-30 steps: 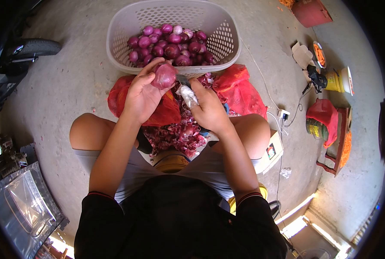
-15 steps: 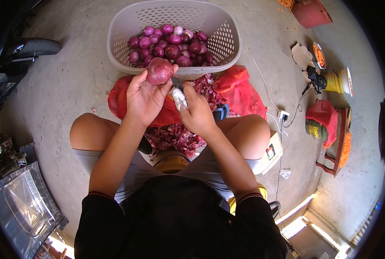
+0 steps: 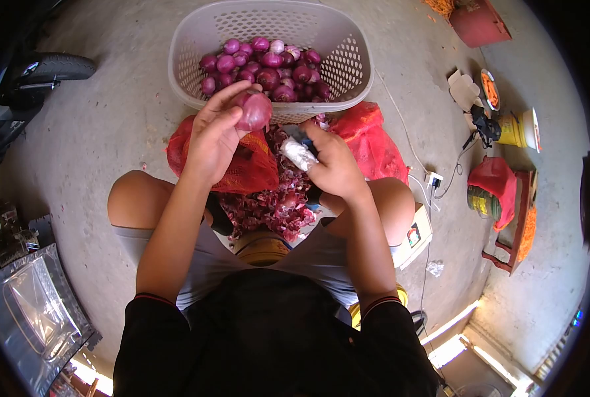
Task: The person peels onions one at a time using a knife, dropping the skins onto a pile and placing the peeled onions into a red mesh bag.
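Note:
A red onion (image 3: 254,111) is held up between the thumb and fingers of my left hand (image 3: 214,135), in front of the basket's near rim. My right hand (image 3: 336,162) is closed around a knife (image 3: 299,153) whose handle looks wrapped in white or silvery material; its dark blade is only partly visible. The knife is apart from the onion. Just beyond my hands, a grey plastic basket (image 3: 181,83) holds many shiny purple onions (image 3: 268,73). Beneath my hands lies a heap of loose onion skins (image 3: 268,212), between red mesh bags.
One red mesh bag (image 3: 245,169) lies left of the skins, another red bag (image 3: 374,149) to the right. A power socket with cables (image 3: 432,178) and a carton (image 3: 414,235) are by my right knee. A motorcycle wheel (image 3: 56,68) stands at far left.
My right hand with the knife has moved away from the onion, to the right and slightly toward me. My left hand has turned the onion and shifted it slightly right.

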Demonstrator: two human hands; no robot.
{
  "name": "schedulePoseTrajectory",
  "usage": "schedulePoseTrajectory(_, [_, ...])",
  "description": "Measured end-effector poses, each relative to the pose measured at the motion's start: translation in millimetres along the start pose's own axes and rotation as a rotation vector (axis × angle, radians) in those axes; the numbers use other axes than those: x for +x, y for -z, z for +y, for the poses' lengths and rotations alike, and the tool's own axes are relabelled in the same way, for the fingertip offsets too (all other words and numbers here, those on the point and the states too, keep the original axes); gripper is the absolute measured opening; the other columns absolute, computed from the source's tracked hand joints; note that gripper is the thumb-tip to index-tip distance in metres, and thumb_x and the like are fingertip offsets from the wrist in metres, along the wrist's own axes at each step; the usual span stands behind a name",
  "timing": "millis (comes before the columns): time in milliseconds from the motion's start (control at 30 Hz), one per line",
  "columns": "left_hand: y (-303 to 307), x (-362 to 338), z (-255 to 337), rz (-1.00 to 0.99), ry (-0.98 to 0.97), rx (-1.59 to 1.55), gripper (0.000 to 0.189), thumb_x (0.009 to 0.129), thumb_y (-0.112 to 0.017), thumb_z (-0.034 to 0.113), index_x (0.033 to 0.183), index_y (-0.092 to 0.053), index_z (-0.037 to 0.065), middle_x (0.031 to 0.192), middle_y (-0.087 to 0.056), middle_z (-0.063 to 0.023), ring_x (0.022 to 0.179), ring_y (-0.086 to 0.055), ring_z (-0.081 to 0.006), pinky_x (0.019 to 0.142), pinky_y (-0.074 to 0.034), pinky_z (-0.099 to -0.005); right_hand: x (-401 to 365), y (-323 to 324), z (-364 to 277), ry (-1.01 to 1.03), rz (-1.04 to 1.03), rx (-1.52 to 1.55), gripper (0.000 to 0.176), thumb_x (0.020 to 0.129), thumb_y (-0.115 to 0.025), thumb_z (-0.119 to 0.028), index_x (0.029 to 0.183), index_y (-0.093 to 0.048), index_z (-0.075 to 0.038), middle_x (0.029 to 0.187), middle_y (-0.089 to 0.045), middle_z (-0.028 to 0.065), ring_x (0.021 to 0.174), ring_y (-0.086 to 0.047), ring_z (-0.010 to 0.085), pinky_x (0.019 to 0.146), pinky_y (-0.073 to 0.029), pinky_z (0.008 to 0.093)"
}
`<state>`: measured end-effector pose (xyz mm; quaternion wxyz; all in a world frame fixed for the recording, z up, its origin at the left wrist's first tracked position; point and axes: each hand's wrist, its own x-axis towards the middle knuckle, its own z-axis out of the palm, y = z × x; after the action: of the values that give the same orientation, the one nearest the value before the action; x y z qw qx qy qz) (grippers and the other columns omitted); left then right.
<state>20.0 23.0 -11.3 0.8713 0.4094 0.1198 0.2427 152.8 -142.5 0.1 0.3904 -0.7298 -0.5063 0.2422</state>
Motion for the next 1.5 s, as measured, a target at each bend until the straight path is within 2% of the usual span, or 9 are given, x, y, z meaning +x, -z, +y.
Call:
schedulePoseTrajectory(167, [-9,-5,-5,-0.098,0.017,0.143,0.049,0.085,-0.056,0.012,0.13,-0.044,-0.002,0.127,-0.051,-0.0186,0.116,-0.052,-0.0226,0.099,-0.041,-0.037,5,6,-3,-0.022,0.108,0.054,0.032,0.074,-0.066,-0.022,0.096,-0.052,-0.002,0.07,-0.057,0.0203,0.069,-0.059,0.04,0.06,-0.045,0.0439])
schedulePoseTrajectory(467, [-7,-7,-10,-0.183,0.127,0.111,0.042,0.091,-0.054,0.018,0.126,-0.047,-0.002,0.122,-0.055,-0.0192,0.11,-0.057,-0.0236,0.097,-0.043,-0.0372,6,3,12,0.071,0.101,0.079,0.034,0.074,-0.071,-0.031,0.08,-0.056,-0.002,0.067,-0.056,0.0178,0.061,-0.056,0.0377,0.056,-0.045,0.0402])
schedulePoseTrajectory(567, [-7,-7,-10,-0.191,0.138,0.124,0.039,0.091,-0.054,0.018,0.124,-0.05,-0.002,0.12,-0.056,-0.0183,0.11,-0.057,-0.0229,0.096,-0.043,-0.0369,4,7,14,0.054,0.013,0.038,0.023,0.077,-0.07,-0.018,0.091,-0.062,-0.001,0.071,-0.061,0.0113,0.064,-0.061,0.0186,0.061,-0.047,0.0321])
schedulePoseTrajectory(767, [-3,-7,-13,-0.188,0.121,0.212,0.035,0.091,-0.054,0.017,0.121,-0.052,-0.001,0.118,-0.058,-0.0166,0.108,-0.057,-0.0215,0.096,-0.044,-0.0362,5,9,12,0.067,-0.031,-0.003,0.023,0.076,-0.069,-0.016,0.092,-0.063,-0.001,0.073,-0.062,0.0126,0.066,-0.063,0.0239,0.063,-0.048,0.0334])
schedulePoseTrajectory(867, [-3,-7,-12,-0.185,0.12,0.233,0.035,0.091,-0.054,0.017,0.121,-0.052,-0.001,0.117,-0.059,-0.0165,0.108,-0.057,-0.0216,0.095,-0.044,-0.0362,6,7,14,0.068,0.035,0.01,0.026,0.073,-0.069,-0.028,0.082,-0.062,-0.005,0.069,-0.06,0.018,0.067,-0.06,0.0368,0.057,-0.046,0.0421])
schedulePoseTrajectory(1067, [-3,-6,-11,-0.191,0.102,0.287,0.035,0.09,-0.055,0.017,0.12,-0.053,-0.001,0.116,-0.059,-0.0164,0.107,-0.057,-0.0218,0.095,-0.044,-0.0364,6,11,8,0.054,0.04,-0.031,0.021,0.07,-0.067,-0.022,0.08,-0.061,-0.005,0.069,-0.059,0.0186,0.067,-0.059,0.038,0.057,-0.045,0.043])
schedulePoseTrajectory(1267, [-4,-7,-10,-0.198,0.098,0.313,0.034,0.09,-0.056,0.016,0.119,-0.054,-0.002,0.115,-0.06,-0.0166,0.108,-0.057,-0.0222,0.095,-0.043,-0.0366,5,13,13,0.096,-0.053,-0.091,0.018,0.076,-0.066,-0.016,0.083,-0.059,-0.002,0.067,-0.058,0.0145,0.06,-0.059,0.0268,0.057,-0.045,0.0349])
schedulePoseTrajectory(1367, [-5,-7,-9,-0.205,0.106,0.31,0.034,0.09,-0.055,0.016,0.118,-0.054,-0.002,0.115,-0.06,-0.0167,0.108,-0.057,-0.0223,0.095,-0.044,-0.0367,5,15,5,0.052,-0.073,-0.033,0.022,0.063,-0.06,-0.01,0.085,-0.063,-0.005,0.07,-0.059,0.0181,0.066,-0.057,0.0386,0.058,-0.045,0.0427])
schedulePoseTrajectory(1500, [-5,-8,-10,-0.212,0.112,0.245,0.032,0.09,-0.054,0.015,0.117,-0.055,-0.002,0.116,-0.059,-0.0168,0.108,-0.057,-0.0224,0.095,-0.044,-0.0369,5,15,9,0.135,-0.049,-0.05,0.022,0.064,-0.062,-0.013,0.085,-0.064,-0.007,0.069,-0.059,0.0162,0.064,-0.058,0.0366,0.056,-0.045,0.042])
